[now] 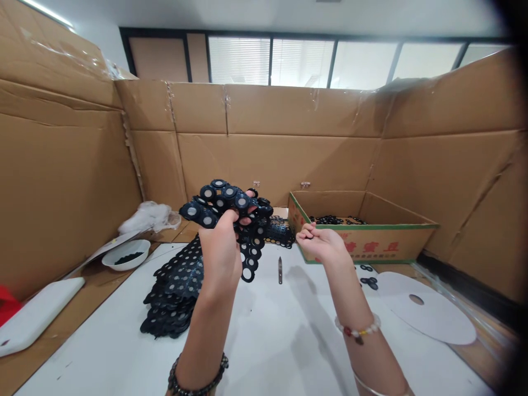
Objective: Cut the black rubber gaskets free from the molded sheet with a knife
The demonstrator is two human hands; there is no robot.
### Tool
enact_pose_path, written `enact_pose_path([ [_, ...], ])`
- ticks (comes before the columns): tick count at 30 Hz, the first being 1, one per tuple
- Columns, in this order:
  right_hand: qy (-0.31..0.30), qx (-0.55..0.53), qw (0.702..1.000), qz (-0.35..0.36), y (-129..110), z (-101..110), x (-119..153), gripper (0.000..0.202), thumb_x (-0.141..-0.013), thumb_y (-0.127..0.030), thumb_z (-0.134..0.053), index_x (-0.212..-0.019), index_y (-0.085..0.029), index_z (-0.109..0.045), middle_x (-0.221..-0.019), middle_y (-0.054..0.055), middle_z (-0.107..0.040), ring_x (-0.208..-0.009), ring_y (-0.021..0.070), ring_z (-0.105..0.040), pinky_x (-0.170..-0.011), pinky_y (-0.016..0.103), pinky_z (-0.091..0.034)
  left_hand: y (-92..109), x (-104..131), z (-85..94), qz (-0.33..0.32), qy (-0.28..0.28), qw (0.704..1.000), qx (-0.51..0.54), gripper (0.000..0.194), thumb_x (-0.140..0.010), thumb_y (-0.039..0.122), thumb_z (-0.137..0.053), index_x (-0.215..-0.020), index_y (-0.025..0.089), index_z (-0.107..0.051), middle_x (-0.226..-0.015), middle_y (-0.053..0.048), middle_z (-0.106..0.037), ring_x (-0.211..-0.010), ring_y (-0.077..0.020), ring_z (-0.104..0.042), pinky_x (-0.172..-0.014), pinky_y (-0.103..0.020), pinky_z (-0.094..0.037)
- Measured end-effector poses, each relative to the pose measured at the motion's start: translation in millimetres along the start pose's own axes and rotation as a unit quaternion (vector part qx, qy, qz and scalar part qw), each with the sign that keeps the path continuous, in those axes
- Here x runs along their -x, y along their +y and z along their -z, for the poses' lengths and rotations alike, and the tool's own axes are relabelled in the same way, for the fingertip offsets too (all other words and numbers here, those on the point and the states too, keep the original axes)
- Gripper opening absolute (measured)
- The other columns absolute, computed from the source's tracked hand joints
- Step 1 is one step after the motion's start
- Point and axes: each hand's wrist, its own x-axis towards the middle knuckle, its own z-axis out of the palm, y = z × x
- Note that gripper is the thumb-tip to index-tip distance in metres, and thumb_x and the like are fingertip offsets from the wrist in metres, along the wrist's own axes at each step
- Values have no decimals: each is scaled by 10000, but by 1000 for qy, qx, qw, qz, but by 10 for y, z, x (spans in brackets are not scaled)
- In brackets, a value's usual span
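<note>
My left hand point(225, 242) is closed around a bunched black sheet of joined rings point(229, 192), many with pale grey discs in their centres. Part of that sheet hangs below the hand, with empty rings at its lower end. A stack of similar black sheets point(177, 291) lies on the table behind and left of my left wrist. My right hand point(322, 242) is held up in front of the cardboard box point(367, 242), its fingers curled together. A small dark spot shows at those fingers, too small to name. Between the hands, a small pointed blade point(280, 270) lies on the table.
Black ring pieces point(330, 219) lie inside the box. To the right are loose black pieces point(369, 282) and a white disc with a hole point(433, 316). A white bowl of black bits point(126, 256), clear plastic point(148, 217) and a white board point(39, 313) are left. Cardboard walls point(268, 159) surround the table.
</note>
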Motion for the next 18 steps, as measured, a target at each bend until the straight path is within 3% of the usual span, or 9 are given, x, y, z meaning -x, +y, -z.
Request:
enact_pose_path([
  [2,-27,1,996,90,4,-77,141,244,-959,-179,-363,-723,-181,-426,-630,-69,-280,-478,77,-218,-461,198,-278,-19,17,-23,-1,-3,1000,-5,139,-620,87,-587,-680,149,-696,-735,-39,-740,-655,-139,-654,-541,-203,-429],
  [4,-41,-4,981,192,19,-135,313,209,-932,-204,-439,-724,-186,-459,-655,-61,-286,-512,85,-237,-497,206,-283,-54,38,-42,-5,-9,1000,-17,160,-631,94,-592,-732,152,-702,-743,-43,-743,-664,-158,-670,-537,-216,-439],
  [6,-29,68,925,372,54,-163,490,96,-860,-210,-589,-773,-200,-550,-713,-45,-361,-587,89,-318,-570,217,-325,-98,65,-54,-12,-23,999,-35,180,-642,96,-598,-775,157,-703,-757,-44,-745,-683,-173,-682,-546,-229,-455],
  [7,-20,138,866,480,82,-169,573,53,-823,-196,-642,-813,-210,-591,-758,-32,-411,-645,97,-370,-624,230,-353,-121,82,-57,-14,-32,998,-44,182,-649,99,-603,-790,161,-701,-762,-43,-745,-692,-180,-686,-557,-237,-468],
  [9,-10,293,704,647,151,-180,716,125,-806,-212,-680,-924,-223,-641,-858,8,-484,-772,135,-452,-730,279,-398,-159,123,-63,-15,-46,997,-59,169,-659,111,-630,-804,171,-694,-770,-32,-742,-707,-189,-691,-590,-254,-496],
  [10,-13,351,636,687,188,-190,770,171,-819,-245,-678,-986,-223,-646,-887,28,-498,-812,156,-475,-760,306,-413,-172,145,-67,-19,-52,996,-66,162,-658,114,-648,-801,177,-689,-773,-23,-739,-718,-190,-691,-611,-259,-508],
  [11,-17,386,600,700,223,-203,811,207,-833,-276,-672,-1032,-223,-645,-891,38,-500,-822,168,-487,-768,323,-425,-181,168,-72,-29,-57,995,-79,155,-657,116,-666,-794,184,-686,-774,-13,-735,-733,-188,-689,-634,-260,-517],
  [13,-13,420,581,697,273,-230,844,231,-851,-316,-661,-1064,-226,-648,-843,33,-485,-781,169,-493,-740,333,-436,-189,211,-85,-63,-75,987,-130,117,-668,127,-684,-763,196,-683,-758,7,-723,-741,-176,-679,-660,-249,-520],
  [18,18,411,633,655,155,-179,663,142,-898,-246,-562,-797,-207,-653,-740,3,-530,-702,142,-501,-677,314,-387,-185,253,-118,-104,-104,955,-256,112,-667,109,-666,-592,188,-643,-578,26,-640,-581,-146,-601,-546,-224,-457],
])
